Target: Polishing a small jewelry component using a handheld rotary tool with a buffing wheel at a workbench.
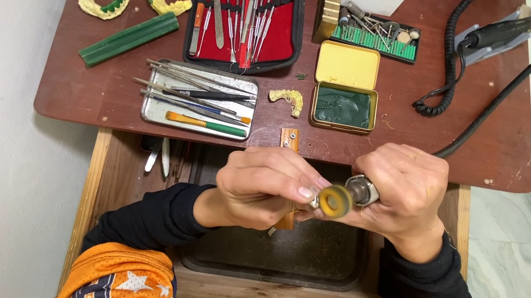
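The right hand [405, 193] is closed around a metal rotary handpiece [362, 190] whose yellow polishing wheel [335, 201] sits between both hands, touching the pinched fingertips of the left hand [260, 186], over the open wooden drawer [280, 241] just below the front edge of the brown worktop [80, 88]. Counted: one wheel, one handpiece, one steel instrument tray [198, 99], one open yellow tin [346, 88], three yellow dental casts in view on the left. The drawer beneath the hands offers open room.

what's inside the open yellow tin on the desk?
The open yellow tin holds a dark green slab or wax filling its lower tray; the raised lid is bare yellow inside. Anything under the green mass is covered.
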